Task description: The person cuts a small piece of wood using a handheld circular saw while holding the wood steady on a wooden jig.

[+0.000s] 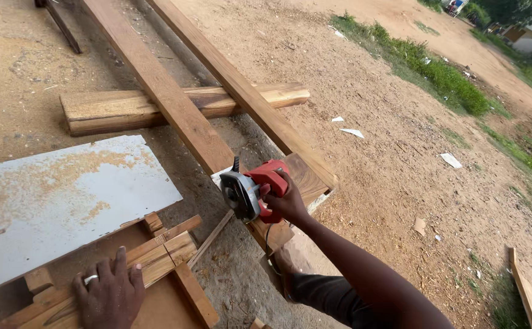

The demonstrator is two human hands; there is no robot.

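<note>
A white board (pixel 65 195) dusted with sawdust — grass strip (pixel 436 73), paper scraps (pixel 450 159) on dirt.

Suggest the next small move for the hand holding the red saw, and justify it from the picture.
Probably push the red circular saw forward along the long plank: the right hand grips it at the plank's near end, while the left hand rests on wood offcuts.

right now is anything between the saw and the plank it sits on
Nothing visible. The right hand holds the red saw, and the saw rests directly on the plank near its end. The left hand lies apart, on the wood strips.
</note>
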